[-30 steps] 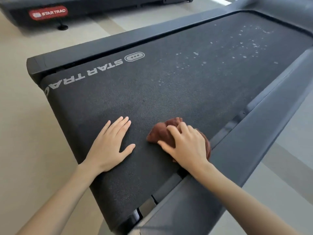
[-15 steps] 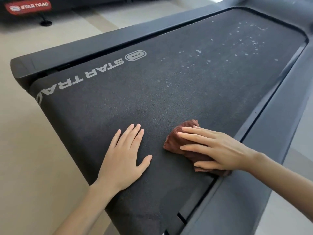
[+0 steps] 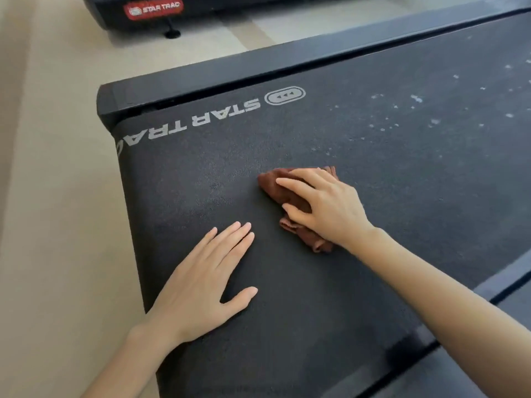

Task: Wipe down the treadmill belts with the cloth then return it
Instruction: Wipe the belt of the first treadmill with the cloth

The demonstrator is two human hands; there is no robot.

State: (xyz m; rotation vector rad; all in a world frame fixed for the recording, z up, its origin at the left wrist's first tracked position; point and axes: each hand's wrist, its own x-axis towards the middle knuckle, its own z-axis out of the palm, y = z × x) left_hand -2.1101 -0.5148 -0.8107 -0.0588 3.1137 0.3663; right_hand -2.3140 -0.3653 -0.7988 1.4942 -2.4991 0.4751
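Observation:
A black treadmill belt with white STAR TRAC lettering fills most of the view. White specks dot its far right part. A crumpled brown cloth lies on the belt near its middle. My right hand presses flat on the cloth with straight fingers, covering most of it. My left hand rests flat on the bare belt, nearer the rear edge, fingers spread and apart from the cloth.
Dark side rails run along the belt's far edge and near right edge. Beige floor lies to the left. The base of another Star Trac machine stands at the top left.
My right hand has slid the cloth from beside the near rail toward the belt's middle. My left hand stays flat on the belt. The camera view has shifted right.

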